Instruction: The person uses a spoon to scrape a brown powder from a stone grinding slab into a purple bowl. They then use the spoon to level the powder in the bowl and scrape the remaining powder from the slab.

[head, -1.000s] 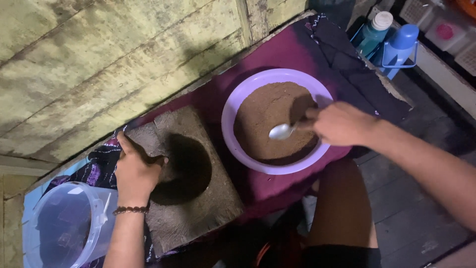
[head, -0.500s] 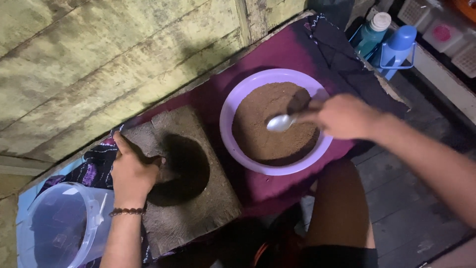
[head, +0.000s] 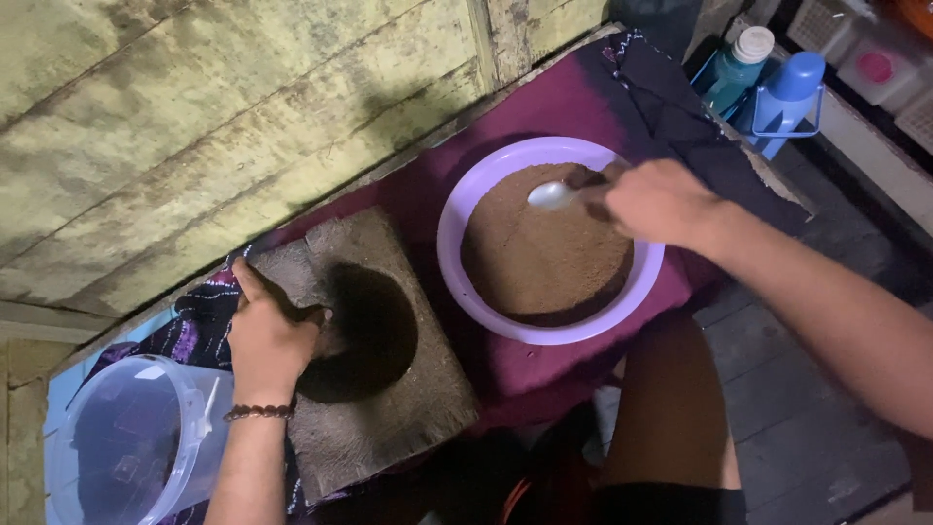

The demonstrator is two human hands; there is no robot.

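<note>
My right hand (head: 661,202) grips a metal spoon (head: 554,194) over a lilac plastic bowl (head: 465,220) filled with brown powder (head: 544,255). The spoon's bowl hovers at the powder's upper edge. My left hand (head: 267,338) rests on the rim of a square stone mortar (head: 389,418), fingers curled at the edge of its dark round hollow (head: 364,331). A bead bracelet circles that wrist. Both bowl and mortar sit on a maroon cloth (head: 544,107).
A clear plastic tub (head: 126,447) stands at the lower left. A wooden plank wall (head: 194,117) runs along the far side. A teal bottle (head: 739,63) and a blue flask (head: 787,87) stand at the upper right. My knee (head: 671,408) lies below the bowl.
My right hand has lifted the spoon from the powder's middle toward the bowl's upper edge. My left hand has stayed on the mortar.
</note>
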